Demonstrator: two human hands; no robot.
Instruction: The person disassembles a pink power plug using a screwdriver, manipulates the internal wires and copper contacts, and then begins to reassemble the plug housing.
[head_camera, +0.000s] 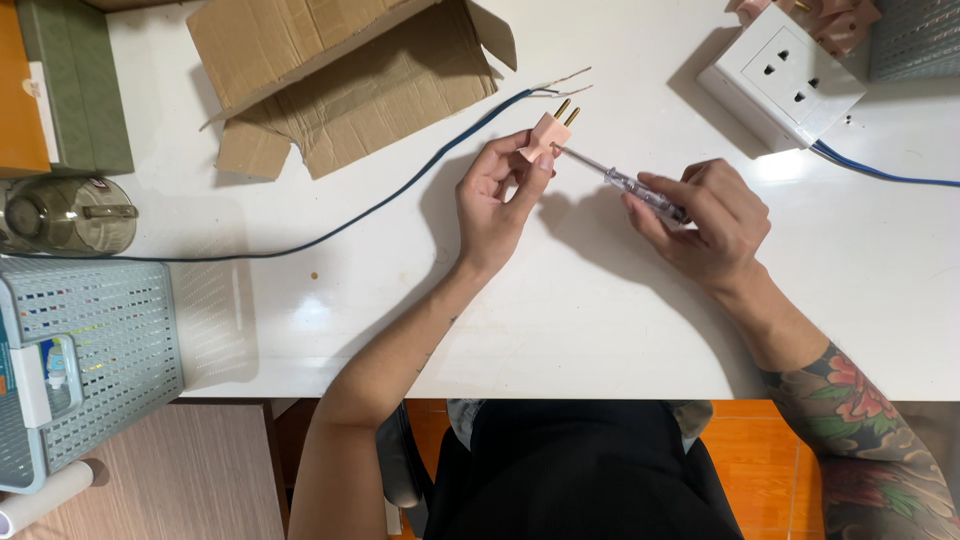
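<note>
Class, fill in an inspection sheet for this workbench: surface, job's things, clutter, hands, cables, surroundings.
Surface: white table.
Job's things: pink plug; clear-handled screwdriver, tip at the plug.
Clutter: torn cardboard box, glass jar, mesh basket.
Hands: left hand pinches the plug; right hand grips the screwdriver.
Cables: dark cable, bare ends near the plug; blue cable from white socket box.
Surroundings: orange floor.

screwdriver handle (655, 198): mostly wrapped inside the right hand (705, 220), its end unseen
screwdriver tip: where it meets the pink plug (547, 135), too small to tell
basket (80, 370): cut off by the left edge
blue cable (880, 172): runs out past the right edge
grey tray (915, 35): cropped at the top right corner
</note>
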